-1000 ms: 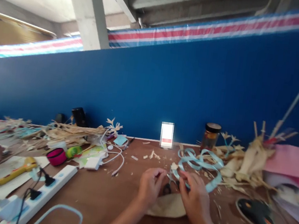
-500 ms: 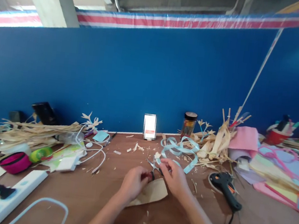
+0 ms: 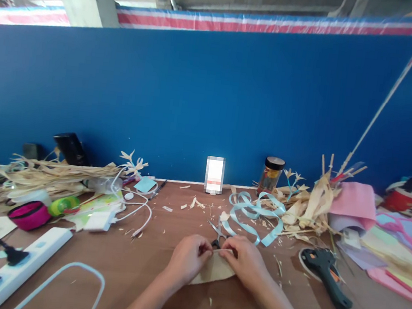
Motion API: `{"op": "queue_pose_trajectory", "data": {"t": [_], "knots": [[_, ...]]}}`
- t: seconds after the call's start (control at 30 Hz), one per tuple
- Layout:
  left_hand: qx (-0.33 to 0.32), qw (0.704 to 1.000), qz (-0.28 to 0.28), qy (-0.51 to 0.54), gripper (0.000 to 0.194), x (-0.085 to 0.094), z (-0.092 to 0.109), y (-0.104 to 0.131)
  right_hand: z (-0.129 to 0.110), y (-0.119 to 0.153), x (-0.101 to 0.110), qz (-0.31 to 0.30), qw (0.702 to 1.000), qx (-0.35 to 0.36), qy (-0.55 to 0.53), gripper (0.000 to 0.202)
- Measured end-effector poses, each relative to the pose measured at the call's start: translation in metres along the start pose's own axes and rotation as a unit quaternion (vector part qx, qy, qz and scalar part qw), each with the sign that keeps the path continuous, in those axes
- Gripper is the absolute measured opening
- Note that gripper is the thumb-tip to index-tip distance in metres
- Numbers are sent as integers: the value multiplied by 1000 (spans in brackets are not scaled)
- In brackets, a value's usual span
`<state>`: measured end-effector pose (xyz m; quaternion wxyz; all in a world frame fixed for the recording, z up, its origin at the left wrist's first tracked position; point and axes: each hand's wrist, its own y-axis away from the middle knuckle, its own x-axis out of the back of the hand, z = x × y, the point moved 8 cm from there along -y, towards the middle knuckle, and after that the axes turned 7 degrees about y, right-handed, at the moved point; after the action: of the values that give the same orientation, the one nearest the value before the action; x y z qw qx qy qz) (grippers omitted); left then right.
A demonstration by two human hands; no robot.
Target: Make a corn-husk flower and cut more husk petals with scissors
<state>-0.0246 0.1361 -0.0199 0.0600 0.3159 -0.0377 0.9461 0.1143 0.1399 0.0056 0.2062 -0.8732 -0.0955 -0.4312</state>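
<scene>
A tan, flat sheet (image 3: pixel 215 270) lies on the brown table between my hands. At its upper left edge, the fingers of my left hand (image 3: pixel 190 258) are pinched together. My right hand (image 3: pixel 244 259) has its fingers closed at the upper right edge of the same sheet. Something thin and pale runs between the two sets of fingertips; it is too small to make out. Just beyond the fingertips lie scissors (image 3: pixel 218 233) with dark handles, their blades apart. Light blue ribbon (image 3: pixel 248 209) lies in loops behind my right hand.
On the right are a black glue gun (image 3: pixel 326 272), dried husks (image 3: pixel 314 208), a lidded jar (image 3: pixel 271 175) and coloured sheets. A white power strip (image 3: pixel 32 266), cables, a pink pouch (image 3: pixel 29 214) and more husks lie left. A blue panel (image 3: pixel 183 96) stands behind.
My right hand has come down from near the ribbon end to the sheet's upper edge, close to my left hand. The view has shifted slightly, moving the surroundings within the frame.
</scene>
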Motion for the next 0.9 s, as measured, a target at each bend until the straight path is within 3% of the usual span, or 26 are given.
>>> {"op": "queue_pose_trajectory", "data": {"t": [0.1,0.2,0.27,0.4,0.6,0.9], "knots": [[37,984,43,172,18,4,-5,-2,10,-1,0,39,983,-77,-165,19],[80,942,65,320,22,1,-8,0,14,1,-16,12,929,-131,-347,34],[96,920,72,373,23,-3,-7,2,12,2,-27,-10,902,-139,-408,36],[131,902,55,408,24,-13,-10,5,15,4,-35,-10,905,-144,-399,31],[90,926,28,365,27,-17,-13,1,17,4,-40,-31,912,-132,-387,27],[81,895,13,439,22,-16,-9,-1,14,0,-30,-61,889,-145,-430,25]]}}
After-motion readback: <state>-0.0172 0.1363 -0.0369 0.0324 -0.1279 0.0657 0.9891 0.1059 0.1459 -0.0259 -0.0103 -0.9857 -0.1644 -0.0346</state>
